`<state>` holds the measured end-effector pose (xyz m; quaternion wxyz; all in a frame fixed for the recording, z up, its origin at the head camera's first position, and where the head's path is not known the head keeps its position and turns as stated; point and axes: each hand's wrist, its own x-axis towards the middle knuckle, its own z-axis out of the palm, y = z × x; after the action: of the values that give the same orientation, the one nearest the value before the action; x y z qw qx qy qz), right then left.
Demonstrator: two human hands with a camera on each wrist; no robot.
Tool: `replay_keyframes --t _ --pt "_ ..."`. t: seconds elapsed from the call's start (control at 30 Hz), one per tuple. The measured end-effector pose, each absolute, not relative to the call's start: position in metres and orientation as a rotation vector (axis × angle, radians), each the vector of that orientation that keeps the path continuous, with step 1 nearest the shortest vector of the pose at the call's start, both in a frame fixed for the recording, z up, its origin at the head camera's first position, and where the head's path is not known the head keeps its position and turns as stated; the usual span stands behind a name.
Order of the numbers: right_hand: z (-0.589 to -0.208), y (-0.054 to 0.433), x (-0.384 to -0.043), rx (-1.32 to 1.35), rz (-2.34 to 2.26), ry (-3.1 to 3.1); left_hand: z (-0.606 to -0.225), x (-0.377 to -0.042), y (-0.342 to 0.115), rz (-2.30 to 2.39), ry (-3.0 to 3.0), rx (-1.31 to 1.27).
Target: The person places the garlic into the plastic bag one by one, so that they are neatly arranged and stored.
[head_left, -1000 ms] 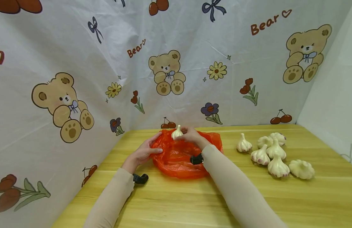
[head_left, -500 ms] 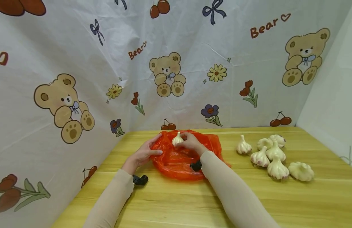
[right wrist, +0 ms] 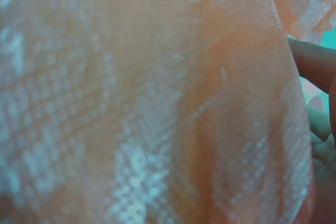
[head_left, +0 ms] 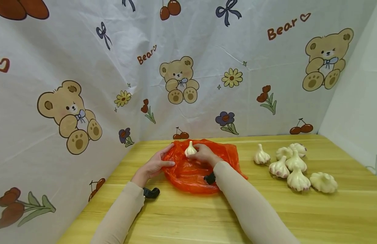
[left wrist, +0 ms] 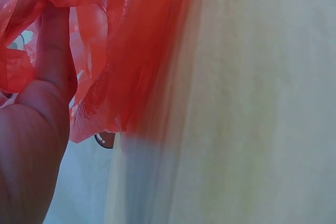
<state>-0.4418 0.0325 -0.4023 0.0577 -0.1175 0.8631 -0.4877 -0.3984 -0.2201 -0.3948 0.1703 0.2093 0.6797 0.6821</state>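
A red plastic bag (head_left: 191, 184) lies spread and open on the table. At its left rim my left hand (head_left: 153, 165) holds the film, thumb in front and the other fingers behind. The left wrist view has this hand (left wrist: 39, 108) amid the bag's folds. My right hand (head_left: 205, 155) grips a pale garlic bulb (head_left: 190, 150) over the bag's opening, its stem pointing up. Bag film (right wrist: 157, 103) fills most of the right wrist view, with a few right-hand fingers (right wrist: 313, 62) at its right edge.
Several garlic bulbs (head_left: 298, 178) sit grouped on the wooden table (head_left: 182, 220) to the right, one bulb (head_left: 261, 155) slightly apart from them. A bear-print sheet (head_left: 203, 118) hangs behind and to the left; a white wall (head_left: 356, 122) stands at the right.
My right hand has lowered the garlic bulb a little toward the bag. A corner of the bag now sticks out at the right. The left hand keeps its hold on the rim.
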Motion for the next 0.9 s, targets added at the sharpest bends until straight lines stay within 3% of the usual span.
replay_keyframes --t 0.57,0.9 --pt "-0.366 0.054 -0.429 -0.457 -1.028 2.739 -0.395 -0.397 -0.218 1.923 1.948 0.598" --pt "-0.348 0.065 -0.427 -0.544 -1.038 2.752 -0.396 -0.399 -0.22 1.936 1.926 0.597"
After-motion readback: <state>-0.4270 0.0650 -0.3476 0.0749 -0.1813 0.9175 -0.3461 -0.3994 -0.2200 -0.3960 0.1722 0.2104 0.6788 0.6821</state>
